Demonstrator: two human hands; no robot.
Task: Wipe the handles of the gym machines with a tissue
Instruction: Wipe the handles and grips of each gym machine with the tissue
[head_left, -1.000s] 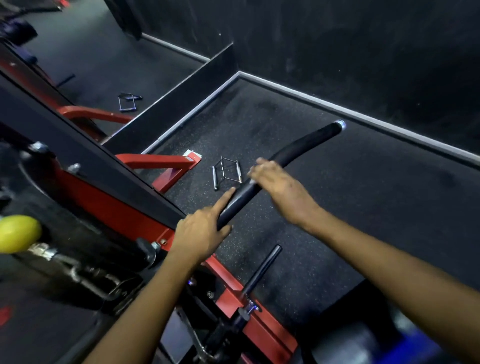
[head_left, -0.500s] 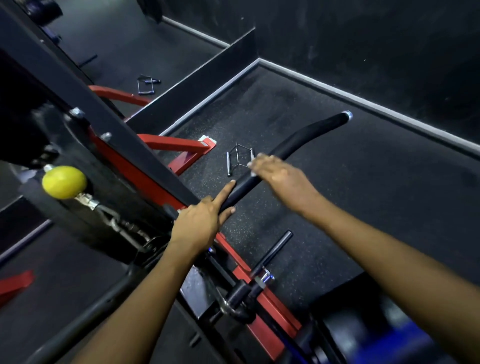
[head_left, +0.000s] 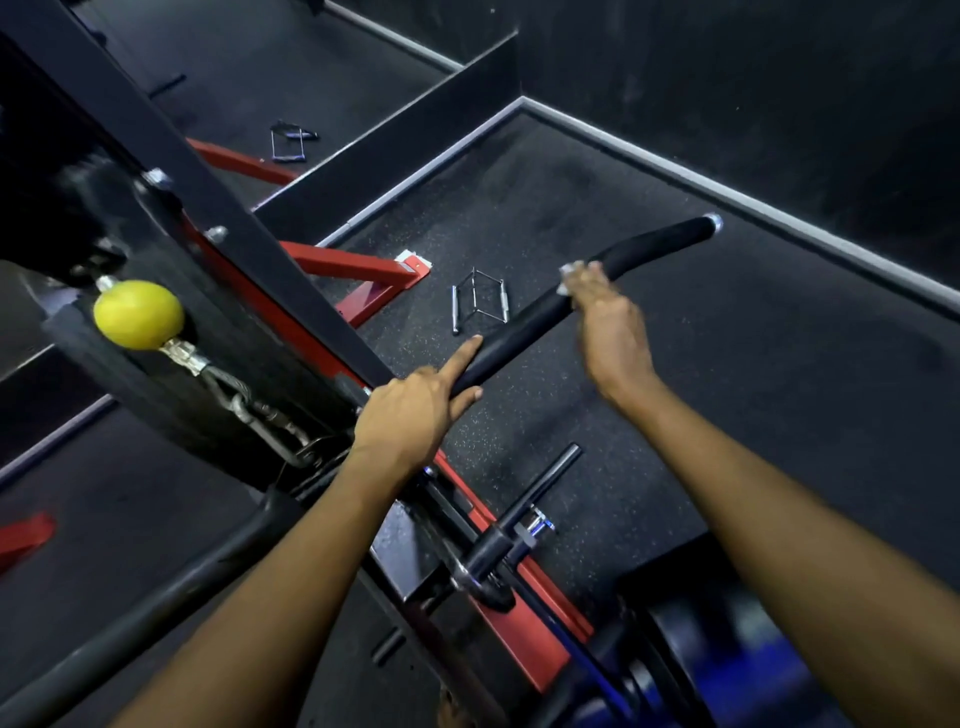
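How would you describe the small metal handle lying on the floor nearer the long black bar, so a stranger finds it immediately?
Start at the red machine leg with the white end plate. Just right of it, on the black floor, lies the chrome handle. Unlike the darker handle beyond the low wall, it has two shiny parallel grips.

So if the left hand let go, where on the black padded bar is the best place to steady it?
Judging by its pose, the inner straight stretch of the padded bar, near the left hand, from above. The bar slopes up toward its capped end, and the right hand with the tissue works the bend.
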